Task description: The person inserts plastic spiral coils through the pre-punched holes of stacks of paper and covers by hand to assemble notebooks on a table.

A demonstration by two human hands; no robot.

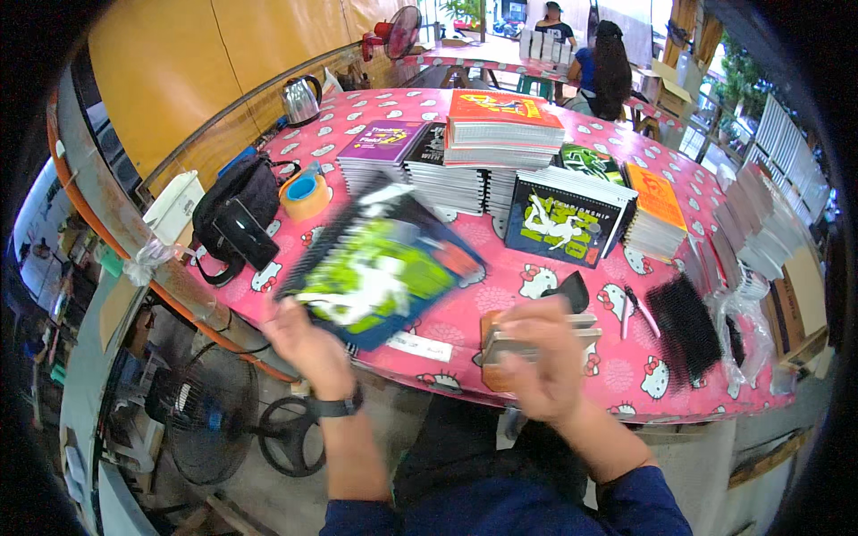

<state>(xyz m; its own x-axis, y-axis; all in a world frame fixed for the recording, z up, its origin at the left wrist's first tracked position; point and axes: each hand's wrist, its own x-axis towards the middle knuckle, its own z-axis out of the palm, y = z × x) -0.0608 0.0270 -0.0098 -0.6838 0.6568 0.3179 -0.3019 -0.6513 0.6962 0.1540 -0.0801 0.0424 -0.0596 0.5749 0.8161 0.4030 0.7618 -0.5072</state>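
My left hand (313,350) grips a spiral-bound notebook (384,268) by its lower left corner. The notebook's dark blue cover carries a green and white picture; it is tilted above the table and blurred by motion. My right hand (547,362) is half curled with thumb and fingers apart, over a small wooden block with grey slats (583,332) near the table's front edge. It seems to hold nothing; part of the block is hidden behind it. A black piece (572,291) lies just beyond the block. A white label strip (420,347) lies below the notebook.
Notebook stacks stand beyond: purple (380,143), orange-red (505,129), dark blue (563,219) and orange (657,210). Black binding coils (684,326) and a pink tool (636,313) lie right. A black bag (241,210), tape roll (305,189) and kettle (301,100) are left. Two people sit far back.
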